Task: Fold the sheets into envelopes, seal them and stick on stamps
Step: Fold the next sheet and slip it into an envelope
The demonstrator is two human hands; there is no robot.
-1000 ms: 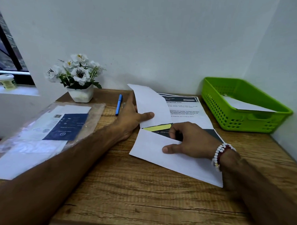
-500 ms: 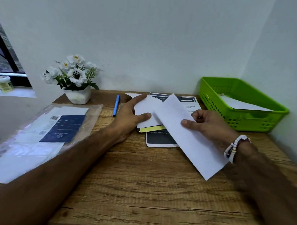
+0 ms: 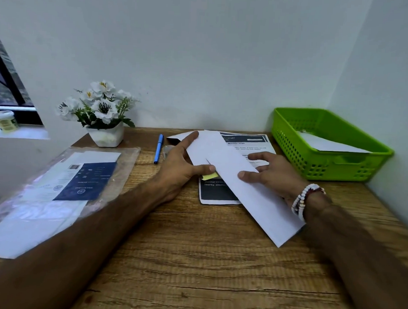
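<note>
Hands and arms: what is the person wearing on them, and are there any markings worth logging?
No sleeves or gloves show: the left arm and right arm are bare to the frame's edge. The right wrist carries bracelets: strands of small white beads beside a dark red one. No ring or watch shows on the left hand or right hand. No markings are visible.

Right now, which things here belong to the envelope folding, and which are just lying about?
In use: white sheet, held by left hand and right hand; printed page beneath; likely the green basket holding paper.
Lying about: blue pen, flower pot, plastic packet, jar.
</note>
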